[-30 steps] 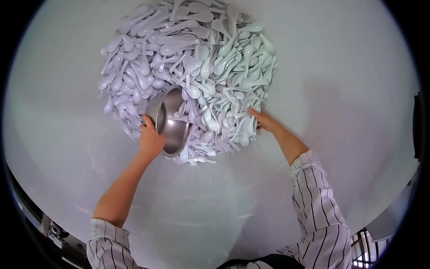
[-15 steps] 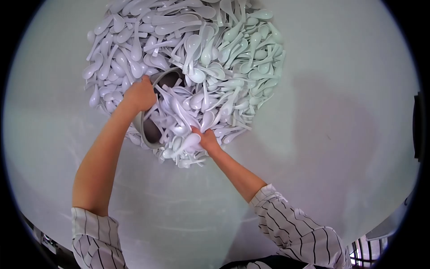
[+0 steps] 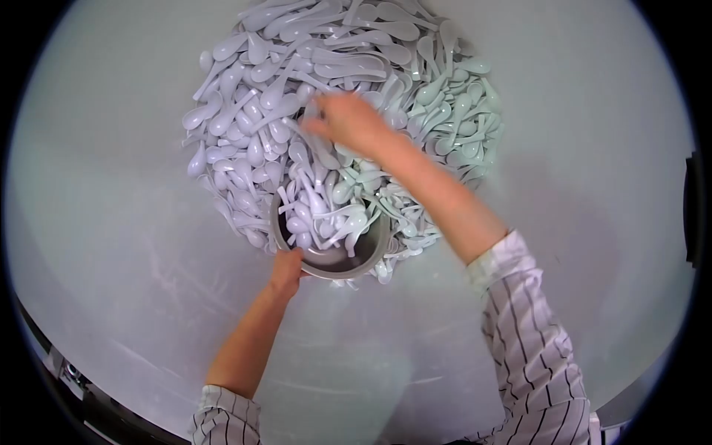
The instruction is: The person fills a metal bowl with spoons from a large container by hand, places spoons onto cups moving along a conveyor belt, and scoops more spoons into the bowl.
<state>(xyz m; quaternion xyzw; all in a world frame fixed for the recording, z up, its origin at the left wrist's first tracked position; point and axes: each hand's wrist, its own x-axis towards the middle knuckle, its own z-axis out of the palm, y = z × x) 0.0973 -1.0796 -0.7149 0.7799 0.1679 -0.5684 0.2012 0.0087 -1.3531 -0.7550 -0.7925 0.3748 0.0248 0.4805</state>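
Observation:
My left hand (image 3: 288, 270) is closed on the near-left rim of a round metal bowl (image 3: 343, 274). The bowl stands upright against the near side of the pile and holds a heap of white soup spoons (image 3: 315, 204); bare metal shows along its near inner wall. Above the pile, just beyond the bowl, my right hand (image 3: 348, 122) is smeared by motion, so I cannot make out what its fingers do. Blurred spoons (image 3: 320, 148) lie directly under that hand, and I cannot tell whether it holds any.
A large pile of white spoons (image 3: 245, 111) spreads behind and on both sides of the bowl. Everything lies on a wide pale surface (image 3: 119, 222) with a curved edge. A dark object (image 3: 691, 210) sits at the far right.
The bowl, which lay tipped on its side among the spoons, now stands upright nearer to me with spoons inside. My left hand moved to its near rim; my right hand moved up and away.

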